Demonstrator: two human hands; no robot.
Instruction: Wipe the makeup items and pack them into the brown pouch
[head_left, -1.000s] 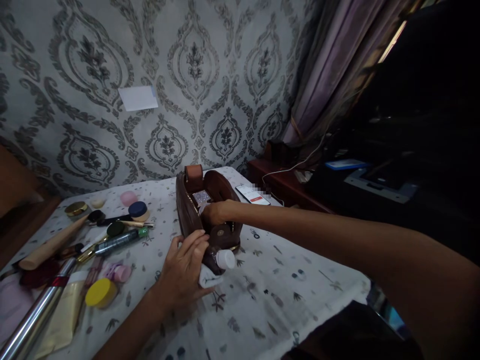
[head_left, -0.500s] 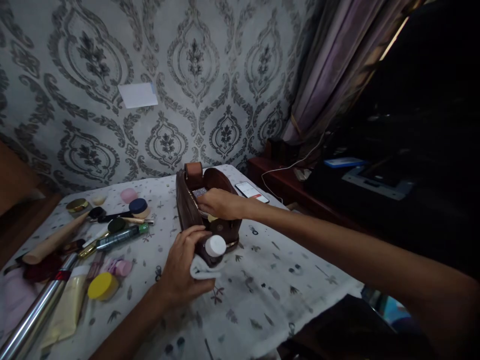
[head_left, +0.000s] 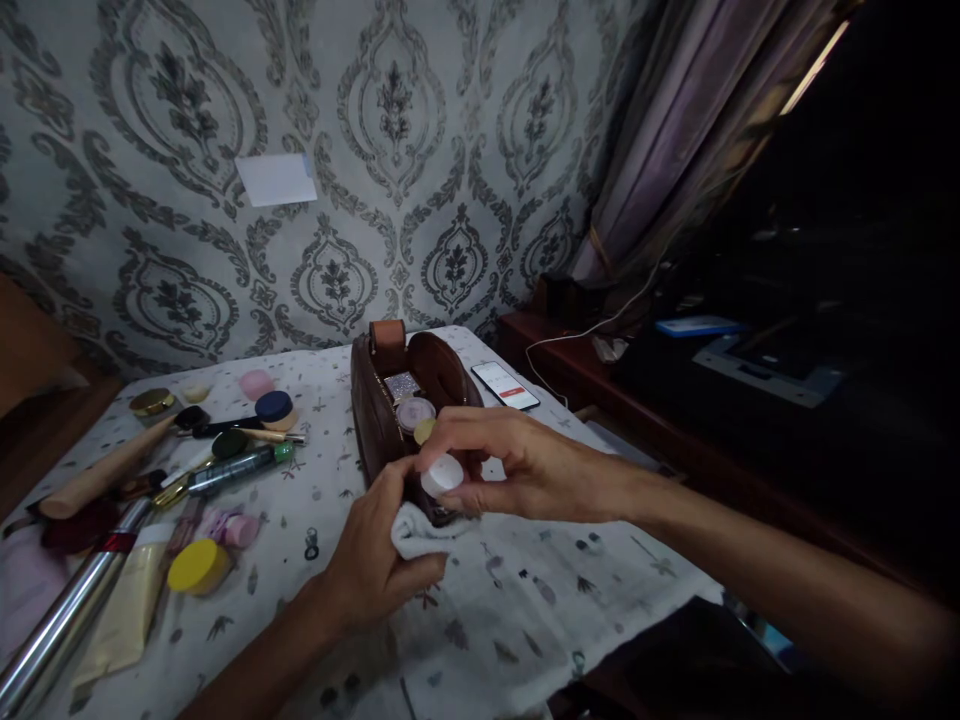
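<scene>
My left hand (head_left: 382,545) is wrapped round a dark bottle with a white cap (head_left: 442,475), and a folded white cloth (head_left: 420,532) is held in the same grip. Thumb and fingers of my right hand (head_left: 510,465) close on the bottle's white cap from the right. Just behind both hands stands an open brown cosmetic bag (head_left: 373,425). Inside it show a glittery square case (head_left: 402,386), a round pale compact (head_left: 415,414) and a small yellow item (head_left: 424,431). Most of the bottle's body is hidden by my fingers and the cloth.
Makeup brushes, tubes and jars, among them a yellow-lidded jar (head_left: 198,567) and a cream tube (head_left: 124,605), lie on the left of the patterned cloth. A phone (head_left: 505,386) rests right of the bag. Beyond it is a dark red ledge (head_left: 555,345) with a white cable (head_left: 592,328).
My right hand has come out of the brown bag, toward me, and now grasps the bottle's white cap. My left hand, with bottle and cloth, has shifted slightly right.
</scene>
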